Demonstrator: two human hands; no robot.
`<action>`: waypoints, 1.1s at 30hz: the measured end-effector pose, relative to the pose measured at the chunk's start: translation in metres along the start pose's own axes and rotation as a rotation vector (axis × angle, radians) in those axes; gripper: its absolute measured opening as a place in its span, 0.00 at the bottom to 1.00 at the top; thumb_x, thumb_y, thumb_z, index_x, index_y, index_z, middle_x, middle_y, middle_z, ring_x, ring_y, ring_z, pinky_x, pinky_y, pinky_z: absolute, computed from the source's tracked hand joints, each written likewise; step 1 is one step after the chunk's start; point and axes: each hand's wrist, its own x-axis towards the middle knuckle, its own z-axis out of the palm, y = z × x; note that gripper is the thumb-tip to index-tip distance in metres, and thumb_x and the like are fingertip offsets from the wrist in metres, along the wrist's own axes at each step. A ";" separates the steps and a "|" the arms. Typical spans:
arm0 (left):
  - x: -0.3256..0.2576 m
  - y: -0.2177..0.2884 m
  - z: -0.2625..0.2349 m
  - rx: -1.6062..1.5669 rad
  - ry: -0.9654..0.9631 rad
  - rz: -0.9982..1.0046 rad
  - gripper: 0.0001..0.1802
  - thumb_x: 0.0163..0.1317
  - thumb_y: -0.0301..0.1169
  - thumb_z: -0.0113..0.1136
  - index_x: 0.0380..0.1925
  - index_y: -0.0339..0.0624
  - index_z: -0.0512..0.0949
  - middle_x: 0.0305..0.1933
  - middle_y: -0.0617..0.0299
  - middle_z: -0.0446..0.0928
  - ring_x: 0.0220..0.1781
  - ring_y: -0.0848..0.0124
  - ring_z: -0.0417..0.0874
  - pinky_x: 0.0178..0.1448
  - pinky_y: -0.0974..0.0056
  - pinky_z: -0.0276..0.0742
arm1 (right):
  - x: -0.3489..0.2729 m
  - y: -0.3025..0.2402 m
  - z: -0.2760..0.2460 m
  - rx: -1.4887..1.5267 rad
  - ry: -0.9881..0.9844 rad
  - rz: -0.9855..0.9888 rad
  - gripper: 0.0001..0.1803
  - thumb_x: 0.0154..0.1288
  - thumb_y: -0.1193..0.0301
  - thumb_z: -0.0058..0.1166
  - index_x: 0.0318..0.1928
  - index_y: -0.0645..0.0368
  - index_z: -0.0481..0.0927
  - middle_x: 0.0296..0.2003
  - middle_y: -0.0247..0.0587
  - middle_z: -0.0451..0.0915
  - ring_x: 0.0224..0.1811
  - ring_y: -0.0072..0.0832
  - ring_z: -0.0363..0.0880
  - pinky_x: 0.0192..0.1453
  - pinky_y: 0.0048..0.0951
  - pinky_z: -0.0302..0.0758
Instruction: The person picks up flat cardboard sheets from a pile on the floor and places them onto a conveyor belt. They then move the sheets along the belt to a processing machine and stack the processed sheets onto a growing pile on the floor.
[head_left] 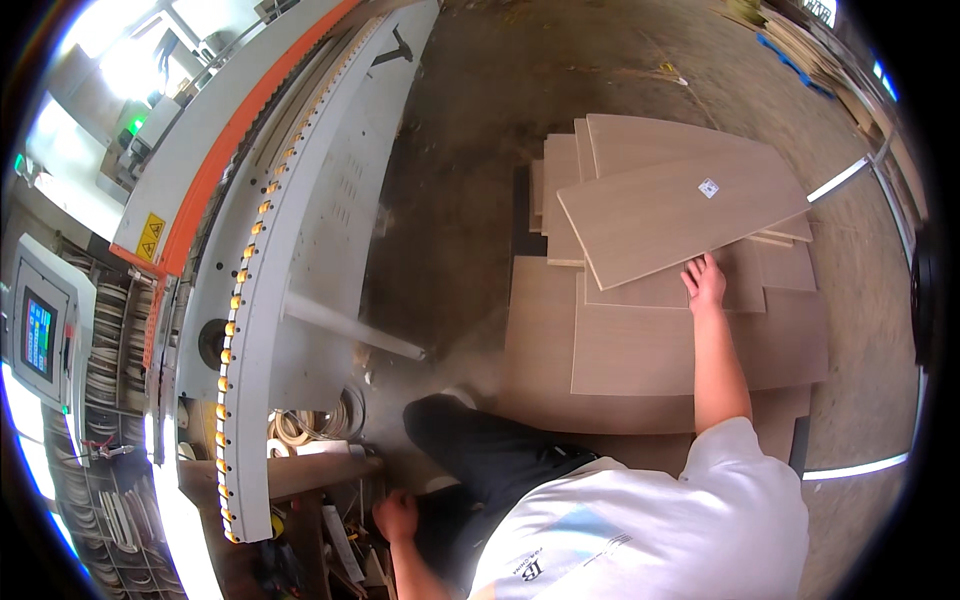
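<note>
At the right, a stack of flat light-brown wood panels (pixel 640 350) lies in uneven layers. The uppermost panel (pixel 655 215) sits turned at an angle over the others and bears a small white label (pixel 708 188). My right arm reaches out to its near edge, where my right hand (pixel 705 283) has its bent fingers closed at the rim. Low by my thigh hangs my left hand (pixel 396 516), its fingers curled in, with nothing visible in them.
A long grey-and-orange machine (pixel 330 200) with a row of yellow rollers (pixel 238 300) runs along my left. From it a white bar (pixel 355 328) juts toward me. A control screen (pixel 38 335) and coiled edging rolls (pixel 105 370) stand farther left. More boards (pixel 800 50) lie at the far right.
</note>
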 end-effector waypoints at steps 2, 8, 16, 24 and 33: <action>-0.003 -0.004 0.002 -0.037 0.034 0.020 0.14 0.63 0.41 0.62 0.43 0.48 0.87 0.39 0.52 0.87 0.46 0.50 0.86 0.65 0.49 0.72 | 0.009 -0.003 0.005 0.115 -0.117 0.217 0.37 0.77 0.49 0.53 0.74 0.59 0.64 0.73 0.45 0.68 0.74 0.42 0.68 0.73 0.46 0.75; -0.011 -0.002 0.002 -0.241 0.096 -0.007 0.13 0.64 0.37 0.64 0.46 0.47 0.87 0.41 0.50 0.87 0.47 0.53 0.88 0.62 0.53 0.76 | 0.007 0.025 0.035 0.090 -0.179 0.203 0.35 0.79 0.43 0.49 0.73 0.53 0.67 0.67 0.39 0.76 0.69 0.35 0.76 0.73 0.42 0.72; -0.018 0.188 -0.072 -1.290 -0.314 0.021 0.12 0.73 0.26 0.60 0.52 0.33 0.83 0.44 0.57 0.88 0.45 0.72 0.87 0.52 0.68 0.81 | -0.099 0.062 0.019 0.082 -0.304 0.320 0.34 0.75 0.45 0.57 0.68 0.56 0.70 0.57 0.43 0.81 0.56 0.36 0.82 0.58 0.42 0.82; 0.014 0.309 -0.023 -1.928 -0.717 0.374 0.31 0.75 0.36 0.62 0.73 0.38 0.65 0.74 0.54 0.70 0.72 0.62 0.72 0.75 0.54 0.69 | -0.267 0.085 0.022 0.124 -0.599 0.663 0.21 0.77 0.49 0.55 0.56 0.51 0.78 0.46 0.37 0.85 0.46 0.29 0.86 0.47 0.36 0.84; -0.008 0.275 -0.075 -2.200 -0.399 -0.094 0.25 0.74 0.41 0.57 0.65 0.40 0.73 0.66 0.55 0.78 0.69 0.56 0.76 0.75 0.48 0.69 | -0.192 0.042 0.004 0.526 -0.581 0.498 0.31 0.76 0.48 0.51 0.68 0.55 0.74 0.63 0.39 0.80 0.65 0.40 0.77 0.71 0.48 0.73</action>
